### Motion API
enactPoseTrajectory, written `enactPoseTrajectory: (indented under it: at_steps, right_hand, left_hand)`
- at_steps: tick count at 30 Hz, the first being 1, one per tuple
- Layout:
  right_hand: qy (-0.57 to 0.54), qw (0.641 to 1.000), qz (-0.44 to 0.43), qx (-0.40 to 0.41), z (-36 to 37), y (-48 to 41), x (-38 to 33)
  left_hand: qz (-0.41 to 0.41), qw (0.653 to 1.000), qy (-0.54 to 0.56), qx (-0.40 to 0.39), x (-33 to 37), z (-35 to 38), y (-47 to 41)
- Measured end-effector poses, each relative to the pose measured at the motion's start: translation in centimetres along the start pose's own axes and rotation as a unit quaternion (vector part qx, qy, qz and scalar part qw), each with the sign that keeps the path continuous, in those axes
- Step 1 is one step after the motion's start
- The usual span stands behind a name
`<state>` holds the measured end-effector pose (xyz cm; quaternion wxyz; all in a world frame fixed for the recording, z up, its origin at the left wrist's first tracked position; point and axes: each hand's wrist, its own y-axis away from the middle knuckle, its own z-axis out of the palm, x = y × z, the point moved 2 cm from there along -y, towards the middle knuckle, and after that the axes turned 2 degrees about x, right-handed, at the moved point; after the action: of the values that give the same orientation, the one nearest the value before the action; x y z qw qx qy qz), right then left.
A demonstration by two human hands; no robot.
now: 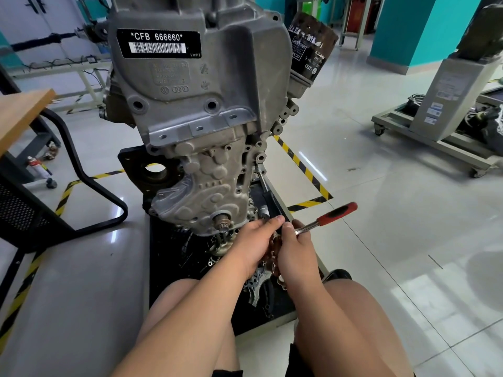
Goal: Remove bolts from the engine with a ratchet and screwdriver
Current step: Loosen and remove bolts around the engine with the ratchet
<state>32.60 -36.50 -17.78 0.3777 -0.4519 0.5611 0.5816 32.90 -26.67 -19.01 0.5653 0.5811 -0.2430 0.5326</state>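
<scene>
Legs: bare knees (190,308) spread at the bottom edge, either side of a black mat (168,268).
Forearms: both reach forward and converge between the knees.
Left hand (254,240): back upward, thumb stretched forward, fingers curled under toward the other hand; what they grasp is hidden, so I cannot tell.
Right hand (295,250): just beside the left, thumbs nearly touching, clenched round the ratchet's chrome shank.
Ratchet (336,213): red-and-black handle juts up and right from the right hand; head hidden between the hands.
Chain (273,248): rusty links show in the gap between the hands.
Screwdriver (268,194): black handle just beyond the hands, shaft slanting up to the engine's right edge.
Engine (206,118): upright on the mat, labelled CFB 666660.
Oil filter (311,44): dark, at the engine's upper right.
Tabletop (21,112): wooden, far left.
</scene>
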Motion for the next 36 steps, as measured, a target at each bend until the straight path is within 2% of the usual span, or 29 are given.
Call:
enactPoseTrajectory:
  at_steps: [3, 6, 14, 17, 22, 28, 32, 36]
  right_hand:
    - [0.079, 0.993, -0.093, -0.004, 0.1, 0.5, -0.1]
    - [0.163, 0.975, -0.150, -0.008, 0.1, 0.8, -0.1]
    - [0.163, 0.973, -0.165, 0.003, 0.4, 0.8, 0.0]
    - [0.068, 0.990, -0.120, -0.020, 0.6, 0.4, 0.5]
    - [-0.060, 0.997, 0.046, -0.033, 0.5, -0.3, 0.7]
    - [-0.284, 0.932, 0.183, -0.132, 0.7, -0.3, 0.5]
    - [-0.309, 0.912, 0.209, -0.169, 0.8, 0.0, 0.5]
    - [-0.231, 0.951, 0.162, -0.129, 0.8, -0.2, 0.9]
  left_hand:
    - [-0.009, 1.000, 0.003, 0.010, 0.0, -0.1, -0.2]
    - [-0.017, 1.000, 0.014, 0.006, 0.1, -0.3, -0.2]
    - [-0.020, 1.000, 0.012, 0.003, 0.3, -0.3, 0.0]
    - [-0.019, 1.000, 0.005, 0.009, 0.3, -0.3, 0.0]
    - [-0.021, 1.000, -0.016, 0.001, 0.4, -0.2, 0.5]
    - [-0.024, 0.999, -0.046, 0.010, 0.4, -0.3, 0.5]
    - [-0.025, 0.999, -0.040, 0.016, 0.4, -0.4, 0.4]
    - [-0.010, 0.999, -0.044, 0.024, 0.1, -0.5, 0.1]
